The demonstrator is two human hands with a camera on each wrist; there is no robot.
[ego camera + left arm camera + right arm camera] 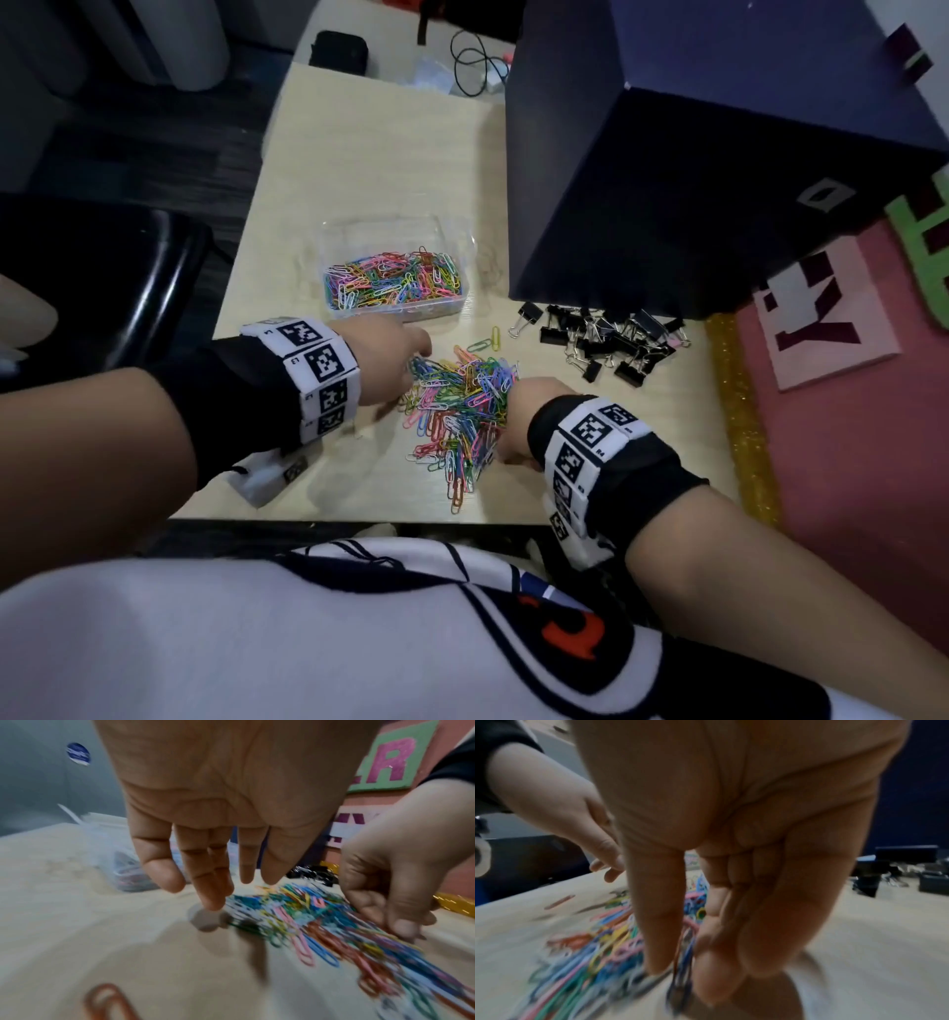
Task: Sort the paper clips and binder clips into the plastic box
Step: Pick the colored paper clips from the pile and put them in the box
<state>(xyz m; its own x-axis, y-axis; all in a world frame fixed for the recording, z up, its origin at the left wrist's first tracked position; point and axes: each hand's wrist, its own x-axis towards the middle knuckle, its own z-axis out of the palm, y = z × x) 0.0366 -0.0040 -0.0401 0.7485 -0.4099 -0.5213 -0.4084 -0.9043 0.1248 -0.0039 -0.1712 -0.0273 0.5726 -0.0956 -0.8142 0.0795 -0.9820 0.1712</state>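
A loose pile of coloured paper clips (462, 411) lies near the table's front edge. My left hand (411, 360) hovers at the pile's left edge, its fingers (213, 894) straight and hanging down, holding nothing. At the pile's right edge, my right hand (506, 429) pinches a few paper clips (682, 969) between thumb and fingers. The clear plastic box (452, 231) stands just behind the pile, with many paper clips (393, 282) in its near part. Black binder clips (611, 339) lie in a heap on the table to the right.
A tall dark blue box (667, 180) stands at the back right, close behind the binder clips. A pink board (842, 437) with letters borders the table (359, 154) on the right. A black chair (102, 288) is on the left. A black pouch (339, 51) and cables (477, 61) lie at the far end.
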